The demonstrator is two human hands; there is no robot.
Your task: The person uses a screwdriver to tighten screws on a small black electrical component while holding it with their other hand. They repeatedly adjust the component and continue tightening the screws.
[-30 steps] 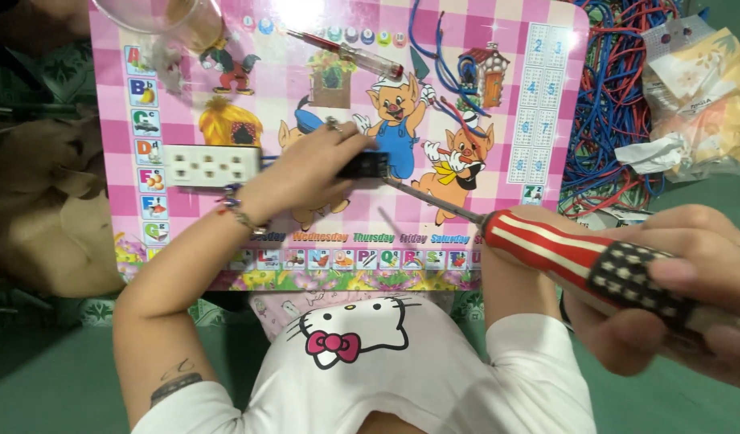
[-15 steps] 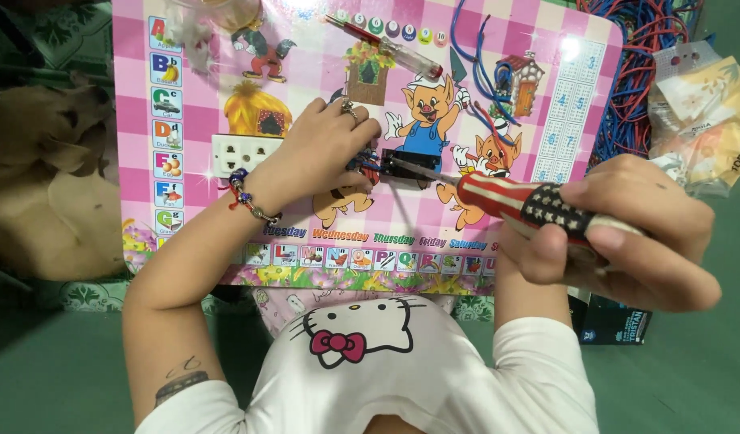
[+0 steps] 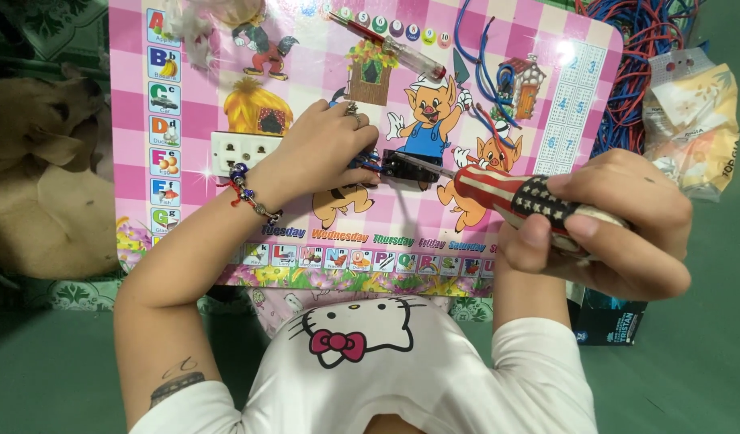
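Note:
My left hand [image 3: 320,151] presses down on a small black electrical part [image 3: 402,168] with blue wires, on a pink checked cartoon mat [image 3: 305,64]. My right hand [image 3: 607,225] grips the striped and starred handle of a screwdriver [image 3: 514,193]. Its metal shaft reaches left, with the tip at the black part. A white socket plate [image 3: 241,151] lies just left of my left wrist, partly hidden by it.
A red tester screwdriver [image 3: 386,40] and loose blue wires [image 3: 482,64] lie on the mat's upper part. A tangle of red and blue wire [image 3: 635,72] and plastic packets [image 3: 695,128] sit at the right. A tan dog [image 3: 40,185] lies at the left. A dark box [image 3: 611,321] sits under my right forearm.
The view has shifted so the mat sits higher and closer. My right hand brought the screwdriver in leftward until its tip met the black part. My left hand stayed on the part.

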